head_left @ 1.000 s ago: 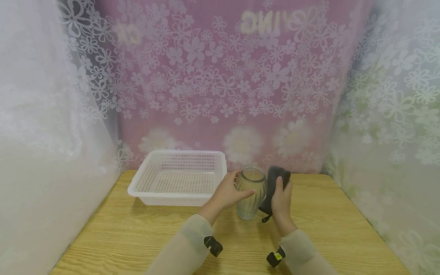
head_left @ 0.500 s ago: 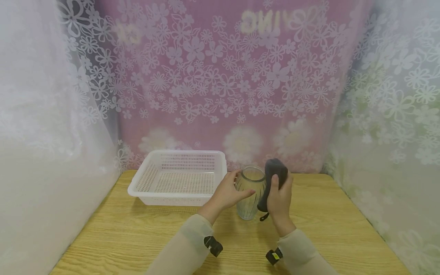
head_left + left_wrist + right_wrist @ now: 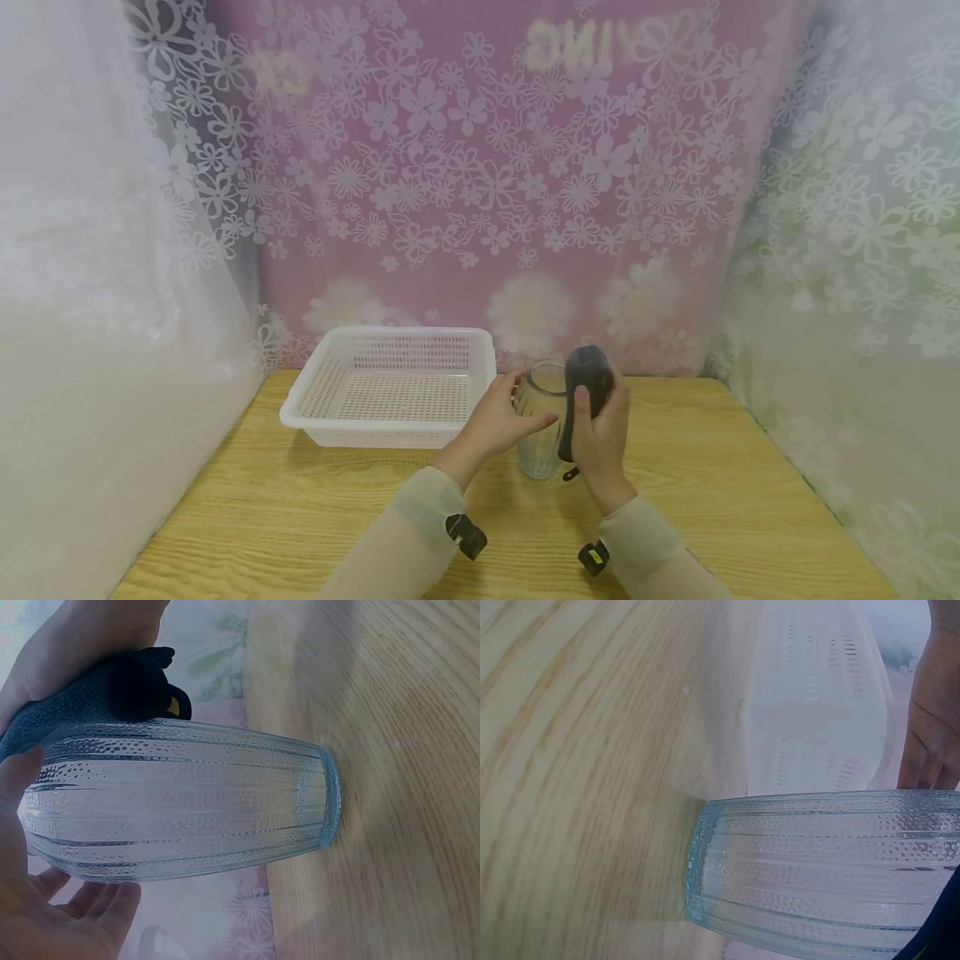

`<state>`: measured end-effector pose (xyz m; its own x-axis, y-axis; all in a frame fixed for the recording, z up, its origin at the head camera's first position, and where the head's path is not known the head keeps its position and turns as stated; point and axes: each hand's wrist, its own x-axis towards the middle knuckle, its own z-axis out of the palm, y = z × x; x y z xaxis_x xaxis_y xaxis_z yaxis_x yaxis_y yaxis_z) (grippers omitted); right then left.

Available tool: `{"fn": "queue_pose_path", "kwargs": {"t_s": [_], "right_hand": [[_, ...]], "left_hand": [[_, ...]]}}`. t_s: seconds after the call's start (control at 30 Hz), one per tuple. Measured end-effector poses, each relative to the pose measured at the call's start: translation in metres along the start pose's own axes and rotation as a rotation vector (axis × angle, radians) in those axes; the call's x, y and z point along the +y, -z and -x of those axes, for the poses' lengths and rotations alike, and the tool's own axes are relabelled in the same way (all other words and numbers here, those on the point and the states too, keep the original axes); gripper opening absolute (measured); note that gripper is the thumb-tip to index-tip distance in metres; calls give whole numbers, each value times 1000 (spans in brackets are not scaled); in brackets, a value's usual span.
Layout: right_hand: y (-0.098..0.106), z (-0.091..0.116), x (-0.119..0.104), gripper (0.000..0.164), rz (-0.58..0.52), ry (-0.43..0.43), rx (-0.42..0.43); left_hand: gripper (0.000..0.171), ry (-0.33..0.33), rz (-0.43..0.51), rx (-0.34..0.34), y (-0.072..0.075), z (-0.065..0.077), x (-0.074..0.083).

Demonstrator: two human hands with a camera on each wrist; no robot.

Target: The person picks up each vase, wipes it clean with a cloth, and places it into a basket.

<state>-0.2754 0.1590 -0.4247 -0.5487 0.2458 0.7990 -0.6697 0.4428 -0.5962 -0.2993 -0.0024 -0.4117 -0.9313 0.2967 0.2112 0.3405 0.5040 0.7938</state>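
A clear ribbed glass vase (image 3: 537, 454) stands upright on the table, its textured side large in the left wrist view. My left hand (image 3: 498, 419) holds it from the left, thumb across the near side and fingers round the far side. In my right hand (image 3: 602, 433) is a dark bunched cloth (image 3: 587, 375) with a small loop at its lower end. The cloth is against the vase's right side and covers part of its rim in the head view. In the left wrist view the cloth (image 3: 82, 694) shows a fuzzy surface.
A white perforated plastic basket (image 3: 390, 425) stands to the left of the vase, near the table's back edge. The wooden table (image 3: 315, 517) is enclosed by flowered curtains (image 3: 465, 183) at the back and sides. Each wrist wears a small black camera.
My right hand has moved left with the cloth, from beside the vase to partly over its right rim, and turned the cloth more upright. The left hand and vase have stayed put.
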Motion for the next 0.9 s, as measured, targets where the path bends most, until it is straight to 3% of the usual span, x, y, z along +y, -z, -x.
{"fn": "queue_pose_path", "kwargs": {"t_s": [0.17, 0.47, 0.73, 0.9], "right_hand": [[-2, 3, 24, 61, 37, -3, -2], [-2, 1, 21, 60, -9, -33, -14], [2, -2, -12, 50, -47, -144, -4], [1, 1, 8, 53, -40, -252, -15]], "left_hand": [[95, -3, 5, -1, 1, 0, 1], [94, -3, 2, -3, 2, 0, 1], [94, 7, 26, -10, 2, 1, 2], [94, 7, 35, -10, 2, 2, 3]]}}
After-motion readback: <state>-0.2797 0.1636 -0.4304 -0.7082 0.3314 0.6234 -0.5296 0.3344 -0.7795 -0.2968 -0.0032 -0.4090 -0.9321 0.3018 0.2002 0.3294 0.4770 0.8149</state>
